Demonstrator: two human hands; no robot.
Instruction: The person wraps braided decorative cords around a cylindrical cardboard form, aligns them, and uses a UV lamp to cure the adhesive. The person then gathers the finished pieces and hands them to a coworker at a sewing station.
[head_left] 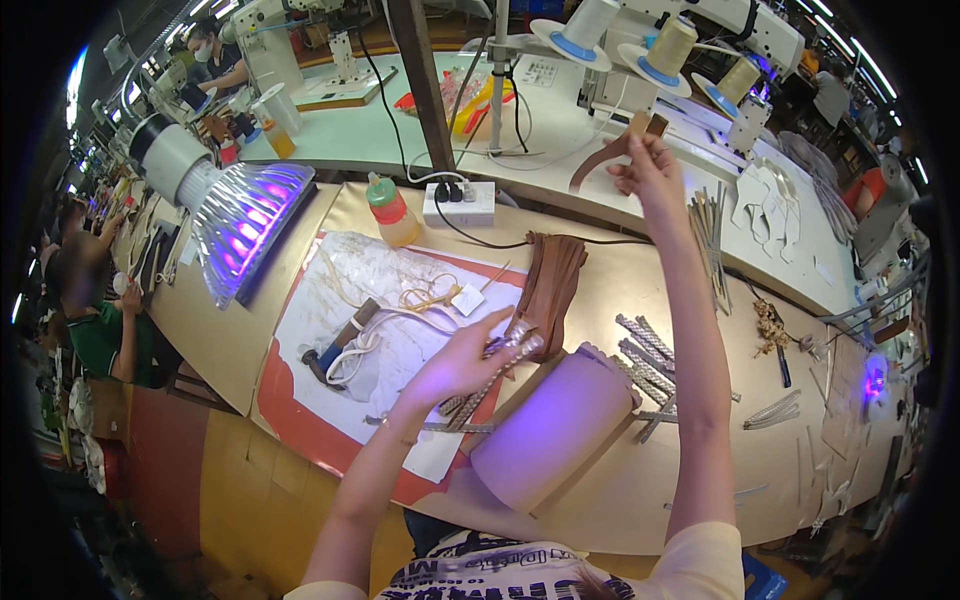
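Note:
My right hand (652, 175) is raised at the far side of the table, closed on a brown flat strip (600, 160) that curves down to the left. My left hand (462, 368) is closed around several silvery braided cords (522, 343), whose ends stick out past the fingers. Just beyond it lies a thick bundle of brown strips (553, 285). To its right a pale cylinder (555, 430) rests on its side. More braided cords (648, 355) lie beyond the cylinder, partly hidden by it and by my right forearm.
A hammer (345, 340) and white cord lie on a stained white sheet (375, 270) over a red board. Behind stand a green-topped bottle (391, 210) and a white power socket box (460, 204). A lamp (235, 210) hangs at left. Thread cones (667, 50) stand at the back.

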